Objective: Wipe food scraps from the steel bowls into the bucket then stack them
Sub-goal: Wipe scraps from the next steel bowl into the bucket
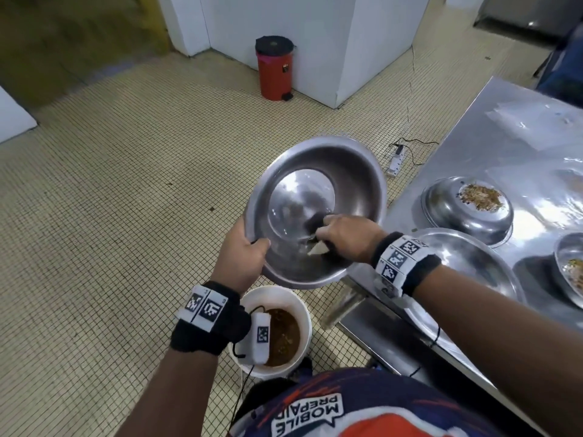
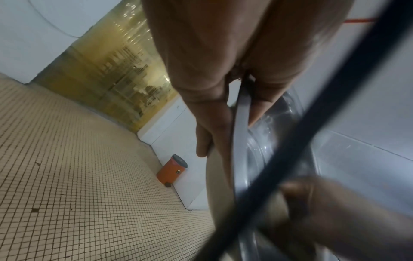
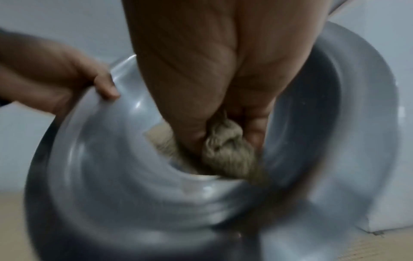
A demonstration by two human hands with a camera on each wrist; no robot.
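A wide steel bowl [image 1: 315,200] is held tilted above a white bucket [image 1: 301,305] that holds brown scraps. My left hand [image 1: 243,257] grips the bowl's near left rim [image 2: 242,123], thumb inside, fingers behind. My right hand [image 1: 342,236] clutches a crumpled beige rag [image 3: 228,150] and presses it against the bowl's inner wall [image 3: 111,167]. On the steel table, an upturned bowl [image 1: 467,212] carries food scraps on its base, another bowl [image 1: 467,263] lies under my right forearm, and a third [image 1: 571,266] with scraps shows at the right edge.
The steel table [image 1: 520,137] fills the right side, its corner next to the bucket. A red pedal bin [image 1: 274,67] stands by a white pillar at the back. A power strip [image 1: 396,160] with a cable lies on the tiled floor [image 1: 126,184].
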